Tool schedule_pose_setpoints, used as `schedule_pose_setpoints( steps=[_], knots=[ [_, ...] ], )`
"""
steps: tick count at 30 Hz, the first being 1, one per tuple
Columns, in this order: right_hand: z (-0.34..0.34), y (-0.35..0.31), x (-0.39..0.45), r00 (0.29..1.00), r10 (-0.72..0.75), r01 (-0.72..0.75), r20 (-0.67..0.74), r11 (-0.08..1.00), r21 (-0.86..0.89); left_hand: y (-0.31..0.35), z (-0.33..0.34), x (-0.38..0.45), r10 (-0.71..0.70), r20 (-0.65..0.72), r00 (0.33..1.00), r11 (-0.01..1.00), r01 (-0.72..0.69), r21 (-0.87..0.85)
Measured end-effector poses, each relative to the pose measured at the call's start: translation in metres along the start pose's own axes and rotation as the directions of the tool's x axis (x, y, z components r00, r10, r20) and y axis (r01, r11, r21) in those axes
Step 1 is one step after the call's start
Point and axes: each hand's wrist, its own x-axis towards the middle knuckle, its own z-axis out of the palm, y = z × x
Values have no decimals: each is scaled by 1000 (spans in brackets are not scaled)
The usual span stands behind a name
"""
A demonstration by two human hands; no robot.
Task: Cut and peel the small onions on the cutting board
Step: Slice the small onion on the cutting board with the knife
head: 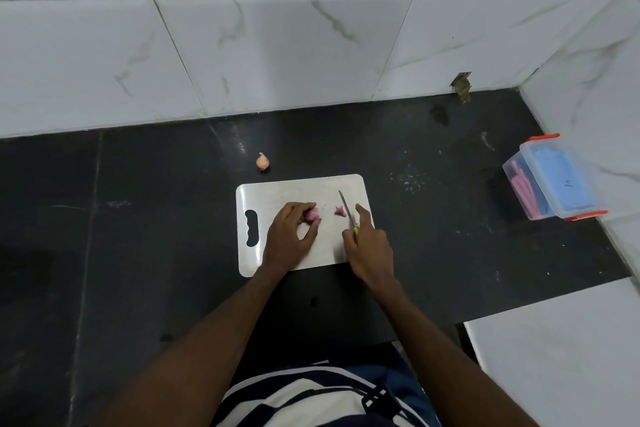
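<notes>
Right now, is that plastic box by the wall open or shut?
Shut: the plastic box has its lid seated, with orange clips at both ends.

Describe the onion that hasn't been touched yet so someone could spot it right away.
Find the white cutting board on the black counter. Just beyond its far left corner sits the whole onion, alone on the counter. Unlike the pink cut pieces on the board, it wears papery orange skin.

Bare forearms, apparently navy-white striped shirt (311, 392)

Pink onion piece (313, 216) under my fingers mid white cutting board (298, 189), smaller cut piece (340, 211) beside it, unpeeled onion (262, 161) on worktop behind
</notes>
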Motion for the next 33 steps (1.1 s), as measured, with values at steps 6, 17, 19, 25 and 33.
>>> schedule_pose_setpoints(
  steps=[6,17,19,25,33],
  knots=[
    [12,-4,-10,1000,-15,15,19,1000,12,1,-1,-2,-22,15,1000,999,23,-30],
    [24,-10,0,999,-45,43,10,990,137,-11,-43,30,-139,-184,973,990,133,-44],
    [28,-15,1,999,-50,48,15,988,148,-18,-46,29,-154,-205,967,988,157,1],
    [29,-20,3,995,-86,78,52,987,141,-22,-56,32,-199,-70,977,970,207,130],
    [28,-12,12,997,-75,73,4,984,162,-20,-65,79,-373,-363,854,926,367,-87]
  ],
)
